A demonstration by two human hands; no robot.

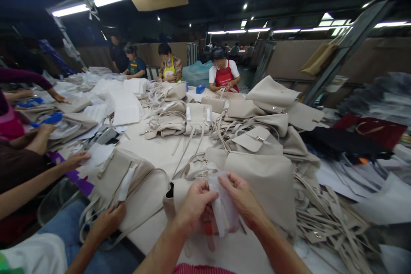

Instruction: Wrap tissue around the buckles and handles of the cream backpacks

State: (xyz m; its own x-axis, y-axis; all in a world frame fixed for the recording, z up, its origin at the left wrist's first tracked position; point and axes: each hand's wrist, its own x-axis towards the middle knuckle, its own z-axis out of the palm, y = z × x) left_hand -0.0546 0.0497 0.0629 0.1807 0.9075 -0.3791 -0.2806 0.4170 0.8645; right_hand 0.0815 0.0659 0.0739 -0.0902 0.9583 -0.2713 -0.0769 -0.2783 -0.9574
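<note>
My left hand [195, 204] and my right hand [241, 199] are both closed on a strip of white foam wrap [221, 205] held just above the table's near edge. The wrap hangs down between my fingers, around what looks like a bag strap. Right behind my hands lies a beige leather bag [266, 180], its flap facing me. A second beige bag [128, 182] lies to the left, where another person's hand [107, 220] rests on its edge.
A long white table [160, 150] carries heaps of beige bags [253, 132] and loose straps [327, 222]. Co-workers' arms [35, 180] reach in from the left. Several seated people work at the far end. White paper sheets [125, 105] and dark bags [346, 141] lie around.
</note>
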